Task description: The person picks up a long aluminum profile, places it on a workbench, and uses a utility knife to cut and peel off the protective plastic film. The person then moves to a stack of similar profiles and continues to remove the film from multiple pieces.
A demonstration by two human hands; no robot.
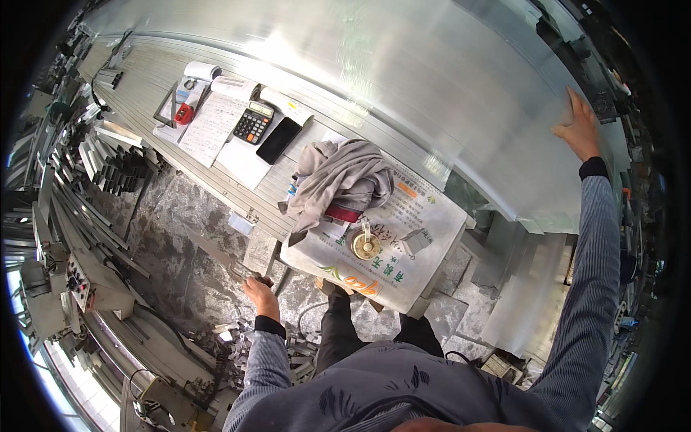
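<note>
My left hand (pixel 259 294) is closed around the dark end of a long, thin grey tool (pixel 232 265), which points up and left over the floor. Its exact kind does not show. At the far right, my right hand (pixel 580 131) rests with fingers stretched out near the right end of a large, shiny pale panel (pixel 461 93). Between my arms, a bench end covered by a printed white sack (pixel 403 270) carries a crumpled grey cloth (pixel 338 180), a round brass-coloured object (pixel 366 245) and a small grey block (pixel 415 242).
On the ribbed bench top (pixel 137 101) lie a calculator (pixel 253 122), a black phone (pixel 279 140), handwritten papers (pixel 209 126) and a red tape measure (pixel 184 114). Metal profiles (pixel 108 162) are stacked at left, beside a machine (pixel 93 284). Offcuts (pixel 295 353) litter the floor near my legs.
</note>
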